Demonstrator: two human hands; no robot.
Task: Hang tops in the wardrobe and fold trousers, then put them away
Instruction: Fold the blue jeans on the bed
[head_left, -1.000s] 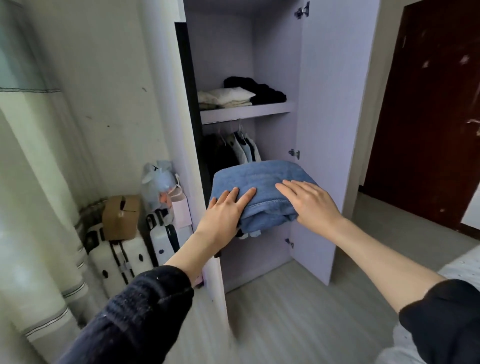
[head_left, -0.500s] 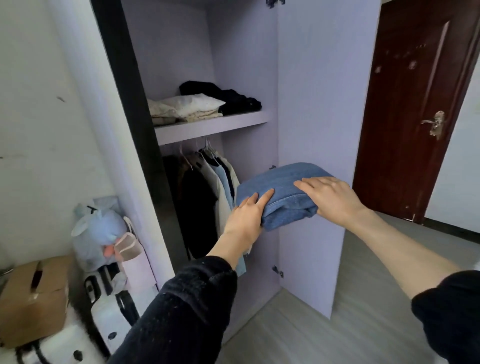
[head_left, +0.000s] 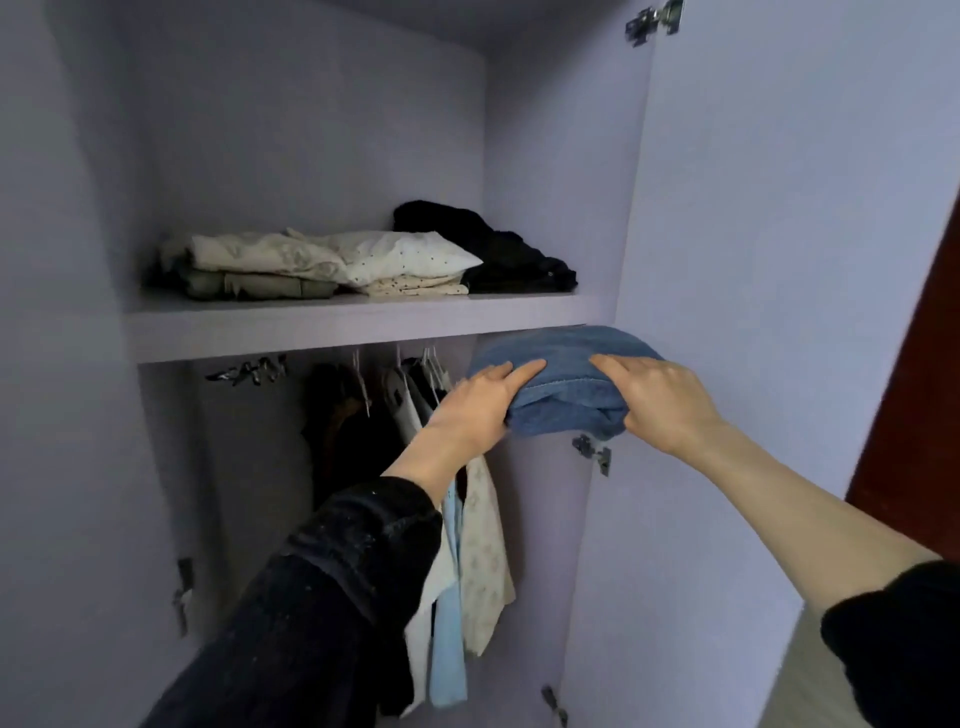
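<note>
Folded jeans (head_left: 563, 382) held between left hand (head_left: 475, 402) and right hand (head_left: 657, 397).

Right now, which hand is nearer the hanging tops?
Left. The left hand grips the jeans just in front of the hanging tops; the right hand holds the jeans' far side, by the door.
</note>
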